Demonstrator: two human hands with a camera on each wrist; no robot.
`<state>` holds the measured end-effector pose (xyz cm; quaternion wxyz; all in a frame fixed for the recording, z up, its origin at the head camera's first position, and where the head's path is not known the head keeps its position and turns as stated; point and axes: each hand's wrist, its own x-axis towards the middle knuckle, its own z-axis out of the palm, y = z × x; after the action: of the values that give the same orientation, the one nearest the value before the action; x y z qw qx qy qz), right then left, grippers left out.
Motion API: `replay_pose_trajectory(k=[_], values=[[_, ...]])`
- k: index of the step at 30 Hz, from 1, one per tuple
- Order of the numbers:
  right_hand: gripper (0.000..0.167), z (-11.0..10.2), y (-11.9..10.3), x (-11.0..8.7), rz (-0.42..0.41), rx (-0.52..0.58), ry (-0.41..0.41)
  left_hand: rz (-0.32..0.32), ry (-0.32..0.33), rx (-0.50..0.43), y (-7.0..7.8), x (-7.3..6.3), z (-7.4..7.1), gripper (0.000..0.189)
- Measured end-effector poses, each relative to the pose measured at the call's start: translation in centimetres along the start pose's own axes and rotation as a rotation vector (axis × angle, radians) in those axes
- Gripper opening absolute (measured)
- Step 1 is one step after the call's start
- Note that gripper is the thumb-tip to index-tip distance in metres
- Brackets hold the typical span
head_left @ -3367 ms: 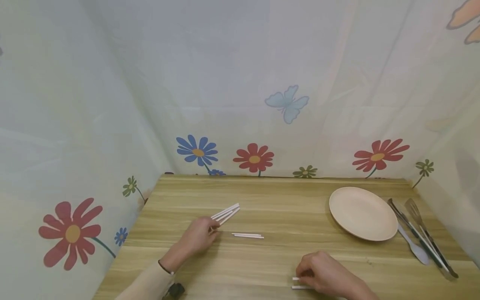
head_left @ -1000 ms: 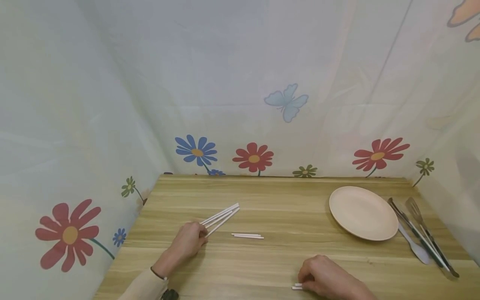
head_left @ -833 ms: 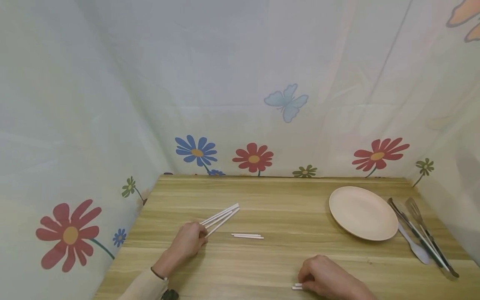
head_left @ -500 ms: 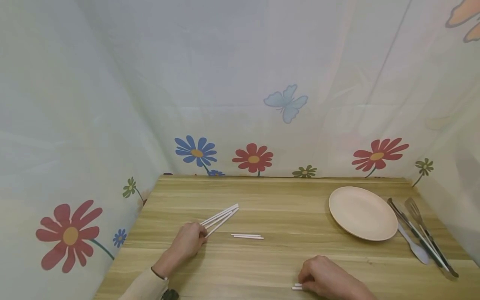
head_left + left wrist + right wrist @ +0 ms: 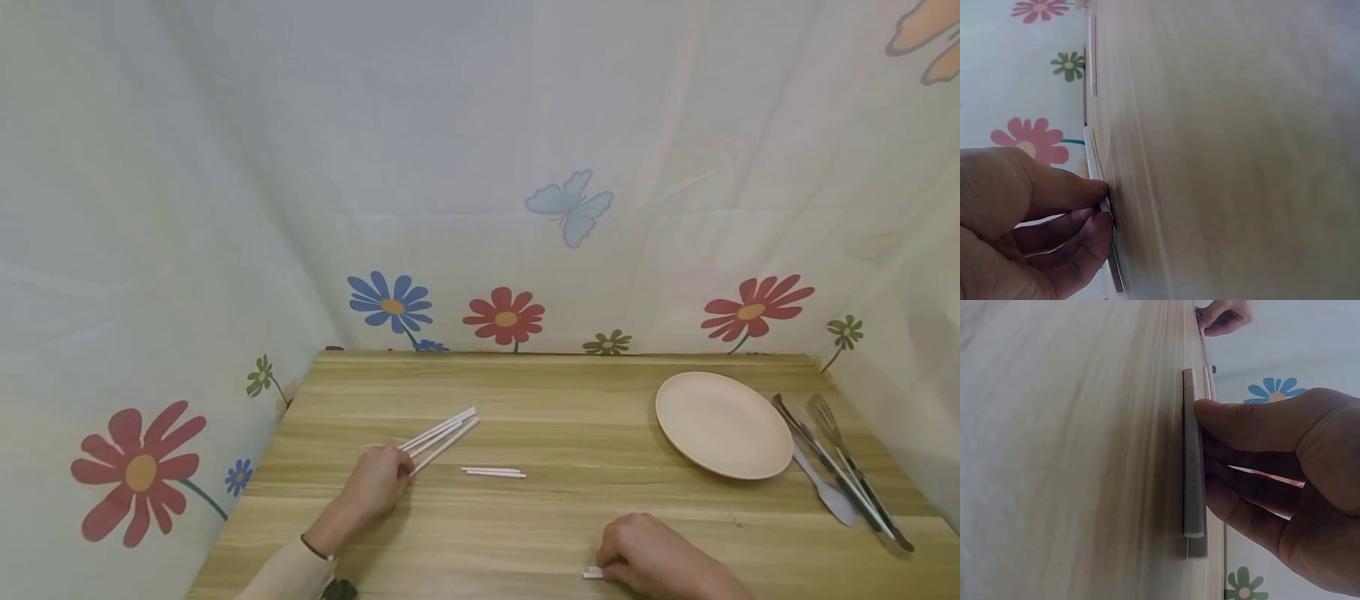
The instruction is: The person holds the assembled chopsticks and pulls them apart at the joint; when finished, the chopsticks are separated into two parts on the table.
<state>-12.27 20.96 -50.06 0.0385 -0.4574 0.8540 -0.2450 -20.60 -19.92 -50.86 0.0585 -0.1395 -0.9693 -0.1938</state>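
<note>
The table [image 5: 562, 417] is streaked with yellow-green wood grain. The long sticks [image 5: 435, 440] toward its left edge, the thin sticks [image 5: 495, 474] and the front-edge pair [image 5: 592, 575] are coloured white. Toward the right edge, the plate [image 5: 723, 425] is tinted pale peach and the spoon [image 5: 836, 504] pale grey; the slotted turner [image 5: 861, 478] is marked in black and silver. The pale curtain [image 5: 420, 125] behind the back edge is printed with red, blue and green flowers [image 5: 506, 319].
</note>
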Motion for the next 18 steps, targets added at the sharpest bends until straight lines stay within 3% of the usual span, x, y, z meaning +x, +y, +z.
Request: replay_pose_trajectory(k=[6, 11, 18], values=[[0.019, -0.1, -0.1, 0.0, -0.014, -0.011, 0.005, 0.011, 0.025, 0.006, -0.2, -0.1, -0.2, 0.008], [0.018, -0.3, -0.1, 0.0, 0.011, 0.048, -0.006, 0.017, 0.035, 0.011, -0.2, 0.0, -0.5, 0.008], [0.018, -1.0, 0.2, 0.0, 0.004, -0.022, 0.128, 0.041, 0.061, 0.011, 0.4, 0.5, -1.1, 0.006]])
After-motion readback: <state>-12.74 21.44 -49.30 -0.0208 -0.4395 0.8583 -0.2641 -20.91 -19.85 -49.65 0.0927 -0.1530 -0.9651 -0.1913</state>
